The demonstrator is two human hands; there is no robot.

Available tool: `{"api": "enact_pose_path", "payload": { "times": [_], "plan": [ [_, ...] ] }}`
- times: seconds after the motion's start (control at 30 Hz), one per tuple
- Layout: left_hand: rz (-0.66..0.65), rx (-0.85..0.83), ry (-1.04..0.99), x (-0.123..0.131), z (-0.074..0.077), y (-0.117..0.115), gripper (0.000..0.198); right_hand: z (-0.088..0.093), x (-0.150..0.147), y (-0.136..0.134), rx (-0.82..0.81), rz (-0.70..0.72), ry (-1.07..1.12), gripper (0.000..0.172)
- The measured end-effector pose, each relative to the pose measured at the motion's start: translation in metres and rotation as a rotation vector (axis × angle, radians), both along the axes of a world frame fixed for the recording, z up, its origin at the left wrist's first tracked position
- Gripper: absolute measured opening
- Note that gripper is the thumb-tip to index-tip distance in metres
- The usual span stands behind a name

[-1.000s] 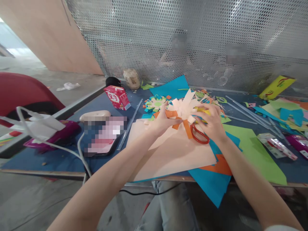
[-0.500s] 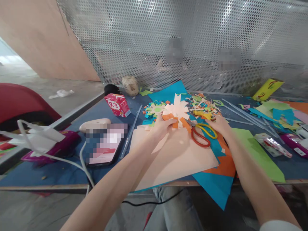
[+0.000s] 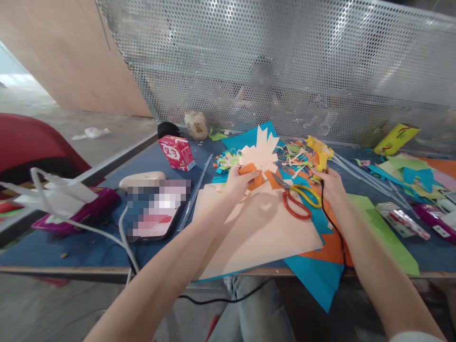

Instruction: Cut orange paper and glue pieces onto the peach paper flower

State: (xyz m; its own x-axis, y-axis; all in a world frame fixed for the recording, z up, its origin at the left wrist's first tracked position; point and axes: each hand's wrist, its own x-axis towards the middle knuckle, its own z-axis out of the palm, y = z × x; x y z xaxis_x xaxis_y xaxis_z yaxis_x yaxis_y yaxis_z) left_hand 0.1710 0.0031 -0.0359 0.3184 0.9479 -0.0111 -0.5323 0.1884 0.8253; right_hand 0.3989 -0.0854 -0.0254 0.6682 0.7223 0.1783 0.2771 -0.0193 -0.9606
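Observation:
My left hand (image 3: 238,183) pinches a peach and orange paper flower (image 3: 260,154) and holds it tilted up above the peach sheet (image 3: 260,228). My right hand (image 3: 329,183) is wrapped round the handle of a yellow glue gun (image 3: 319,151), whose black cord runs back along my forearm. The gun's nozzle points left toward the flower, a short way from it. Scissors with one red and one yellow handle (image 3: 297,199) lie on the paper between my two hands.
Blue (image 3: 313,278), orange and green (image 3: 383,232) sheets lie under the peach one. Paper scraps (image 3: 295,154) and clear glue sticks (image 3: 359,166) are beyond. At left are a phone (image 3: 153,209), red carton (image 3: 177,152), purple device (image 3: 81,209) and white cable. A perforated metal screen (image 3: 285,71) backs the table.
My right hand left the scissors, reached to the scrap pile and picked up the yellow glue gun. My left hand lifted the paper flower more upright.

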Motion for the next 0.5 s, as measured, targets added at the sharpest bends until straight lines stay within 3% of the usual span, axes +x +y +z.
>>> {"api": "enact_pose_path", "payload": {
  "times": [0.17,0.4,0.5],
  "plan": [
    [0.028,0.052,0.063,-0.003,-0.004,0.005,0.036,0.006,-0.008,-0.004,0.096,0.083,0.011,0.041],
    [0.0,0.048,0.025,-0.006,-0.005,0.007,0.033,0.004,-0.027,-0.007,-0.017,0.191,-0.376,0.033],
    [0.009,0.052,0.019,-0.005,-0.007,0.008,0.031,0.0,-0.029,-0.008,-0.026,0.153,-0.547,0.028]
  ]
}}
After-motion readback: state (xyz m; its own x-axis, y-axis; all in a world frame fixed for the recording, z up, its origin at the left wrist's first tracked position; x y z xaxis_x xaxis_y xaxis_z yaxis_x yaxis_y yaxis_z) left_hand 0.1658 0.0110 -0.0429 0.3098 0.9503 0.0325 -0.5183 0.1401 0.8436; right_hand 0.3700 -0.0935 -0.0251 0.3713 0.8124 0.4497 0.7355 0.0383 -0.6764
